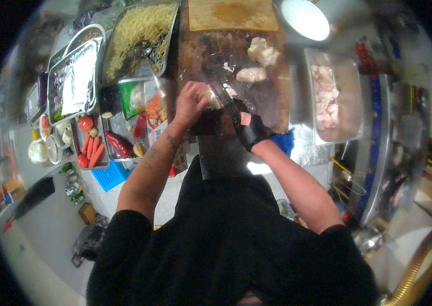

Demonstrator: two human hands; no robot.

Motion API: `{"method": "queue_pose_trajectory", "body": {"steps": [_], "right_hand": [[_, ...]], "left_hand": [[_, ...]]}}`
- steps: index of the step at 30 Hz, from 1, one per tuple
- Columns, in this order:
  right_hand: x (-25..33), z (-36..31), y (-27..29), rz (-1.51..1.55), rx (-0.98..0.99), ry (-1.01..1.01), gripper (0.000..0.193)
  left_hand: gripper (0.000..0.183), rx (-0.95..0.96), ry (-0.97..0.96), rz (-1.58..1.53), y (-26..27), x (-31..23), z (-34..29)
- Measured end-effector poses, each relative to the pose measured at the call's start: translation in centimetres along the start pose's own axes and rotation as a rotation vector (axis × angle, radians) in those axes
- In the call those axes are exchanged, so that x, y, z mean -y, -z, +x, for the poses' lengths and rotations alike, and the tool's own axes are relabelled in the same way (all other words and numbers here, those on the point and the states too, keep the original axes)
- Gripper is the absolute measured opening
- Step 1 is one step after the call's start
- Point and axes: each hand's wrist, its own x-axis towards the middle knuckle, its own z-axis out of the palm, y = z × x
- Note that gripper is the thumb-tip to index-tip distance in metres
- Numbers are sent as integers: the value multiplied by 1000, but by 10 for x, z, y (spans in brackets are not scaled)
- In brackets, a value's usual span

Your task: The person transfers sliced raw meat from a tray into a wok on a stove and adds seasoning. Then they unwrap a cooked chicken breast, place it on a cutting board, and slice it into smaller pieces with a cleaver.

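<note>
My right hand (252, 133), in a black glove with a pink patch showing at the thumb, grips a knife (221, 92) whose dark, wide blade slants away to the left. Close against the blade's left side, my bare left hand (191, 102) has its fingers curled down on a piece of pale raw meat (213, 101), partly hidden beneath them. Small cut bits (230, 91) lie just right of the blade. Farther up the brown cutting board (195, 53) rest a rounded pale meat piece (251, 75) and a larger lump (263, 52).
To the right stands a metal pan (354, 102) of pale meat, with a white plate (305, 19) beyond. At left are a tray of yellowish shreds (142, 30), a foil-lined tray (77, 76), and a tray with tomatoes (85, 123) and carrots (96, 154). A tan board (233, 14) lies at the far end.
</note>
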Motion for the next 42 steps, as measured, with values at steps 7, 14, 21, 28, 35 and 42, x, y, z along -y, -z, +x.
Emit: {"method": "queue_pose_trajectory", "body": {"steps": [7, 14, 21, 28, 35, 42], "right_hand": [[33, -15, 22, -48, 164, -116, 36], [50, 13, 16, -153, 273, -68, 31], [71, 33, 26, -144, 353, -253, 32], [24, 4, 3, -294, 69, 235, 45], [-20, 43, -39, -163, 176, -9, 32], [-5, 63, -28, 88, 132, 19, 28]], "left_hand": [[22, 31, -84, 117, 6, -2, 6], [16, 55, -119, -81, 11, 3, 8], [17, 11, -114, -69, 7, 3, 10], [20, 22, -4, -52, 5, 1, 4], [23, 22, -10, -65, 8, -4, 4], [31, 32, -23, -57, 10, 0, 4]]}}
